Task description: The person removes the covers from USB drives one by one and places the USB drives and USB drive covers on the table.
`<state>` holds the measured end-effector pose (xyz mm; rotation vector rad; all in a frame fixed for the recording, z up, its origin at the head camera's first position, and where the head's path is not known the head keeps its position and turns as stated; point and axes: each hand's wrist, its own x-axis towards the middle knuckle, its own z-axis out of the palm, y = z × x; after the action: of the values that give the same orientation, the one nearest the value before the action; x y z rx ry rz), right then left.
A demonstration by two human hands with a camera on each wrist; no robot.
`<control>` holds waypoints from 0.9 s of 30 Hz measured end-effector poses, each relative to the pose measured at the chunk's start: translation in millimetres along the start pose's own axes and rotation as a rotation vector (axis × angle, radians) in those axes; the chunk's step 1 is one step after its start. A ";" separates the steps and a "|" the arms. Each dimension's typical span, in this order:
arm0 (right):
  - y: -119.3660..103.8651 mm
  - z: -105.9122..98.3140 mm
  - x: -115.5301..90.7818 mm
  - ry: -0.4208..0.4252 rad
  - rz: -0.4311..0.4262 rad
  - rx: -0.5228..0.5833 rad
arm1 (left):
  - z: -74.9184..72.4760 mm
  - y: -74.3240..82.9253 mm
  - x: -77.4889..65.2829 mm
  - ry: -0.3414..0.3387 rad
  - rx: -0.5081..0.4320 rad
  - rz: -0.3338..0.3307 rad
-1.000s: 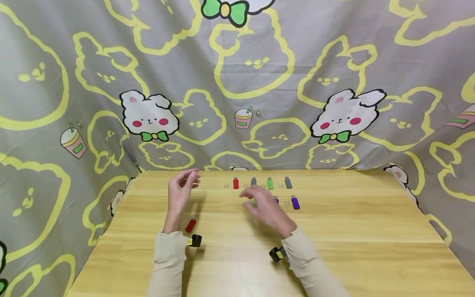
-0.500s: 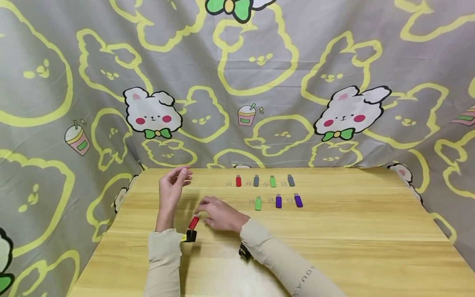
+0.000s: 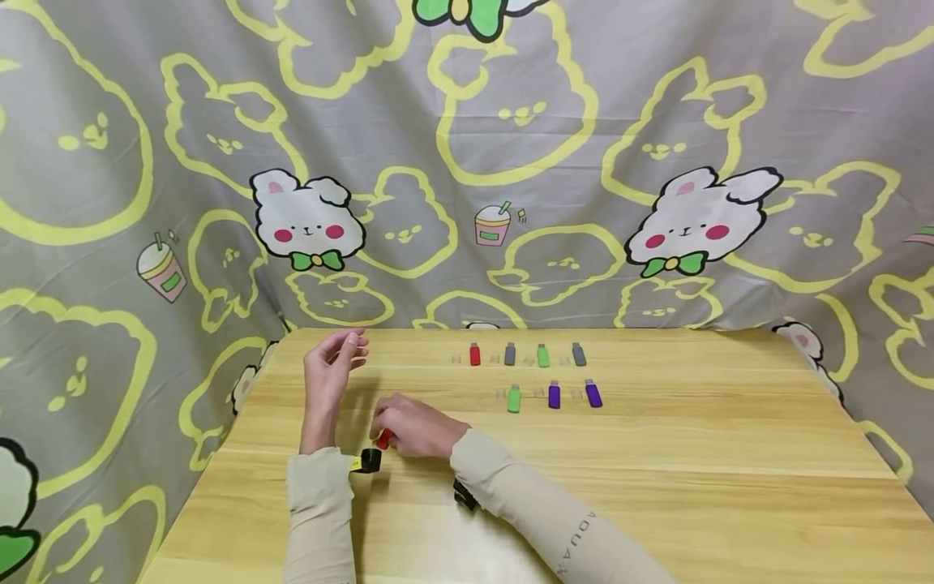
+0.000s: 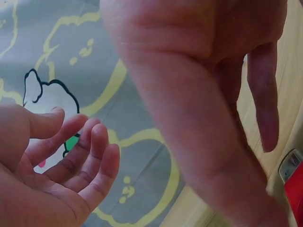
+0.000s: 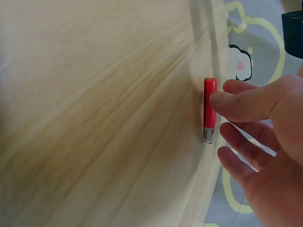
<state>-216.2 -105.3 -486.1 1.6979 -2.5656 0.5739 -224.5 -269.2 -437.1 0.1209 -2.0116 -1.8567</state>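
A red USB stick (image 3: 383,439) lies on the table at the left, its metal plug also showing at the right edge of the left wrist view. My right hand (image 3: 417,426) is over it. In the right wrist view the thumb tip overlaps the red body of the stick (image 5: 209,106), while the other fingers are spread loosely close beside it. My left hand (image 3: 331,365) is held up farther back on the left, palm turned inward, fingers loosely bent around nothing. In the left wrist view, the right hand (image 4: 189,113) looms large in front of the left hand (image 4: 61,175).
At the back stands a row of USB sticks: red (image 3: 475,354), grey (image 3: 510,354), green (image 3: 543,356) and another grey (image 3: 579,354). Nearer lie a green stick (image 3: 514,399) and two purple ones (image 3: 554,395). Small clear caps lie beside them. A patterned curtain (image 3: 409,268) borders the table.
My right hand has moved left and nearer, from the green stick in the front row to the red stick. The left hand has shifted slightly left in view and holds its pose.
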 end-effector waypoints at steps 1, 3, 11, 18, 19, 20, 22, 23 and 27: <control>0.1 -0.1 -0.2 -0.009 -0.002 -0.001 | -0.4 -0.4 0.2 -0.003 -0.002 -0.006; 0.2 -0.2 -0.9 -0.027 -0.006 -0.006 | -0.9 -0.8 0.0 -0.006 0.001 -0.014; 3.4 -4.3 -7.2 -0.031 0.022 -0.066 | 1.1 -1.2 -1.8 -0.003 0.016 -0.011; 11.4 -18.8 -19.8 0.050 0.112 0.035 | 10.0 -2.4 -1.6 -0.033 0.019 0.026; 12.0 -22.3 -22.4 0.061 0.127 0.054 | 11.9 -2.1 -1.8 -0.039 0.017 0.032; 12.4 -26.3 -25.2 0.070 0.140 0.072 | 13.6 -1.9 -2.2 -0.045 0.017 0.037; 13.4 -34.4 -31.5 0.090 0.169 0.105 | 17.1 -1.1 -3.2 -0.057 0.024 0.043; 13.8 -38.5 -35.0 0.102 0.182 0.127 | 18.8 -0.6 -3.9 -0.065 0.027 0.042; 16.7 -53.9 -51.0 0.174 0.214 0.195 | 26.8 1.1 -7.0 -0.114 0.050 0.040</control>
<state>-220.3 -37.7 -451.4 1.3530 -2.6548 0.9641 -227.1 -241.7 -438.7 -0.0117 -2.1214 -1.8273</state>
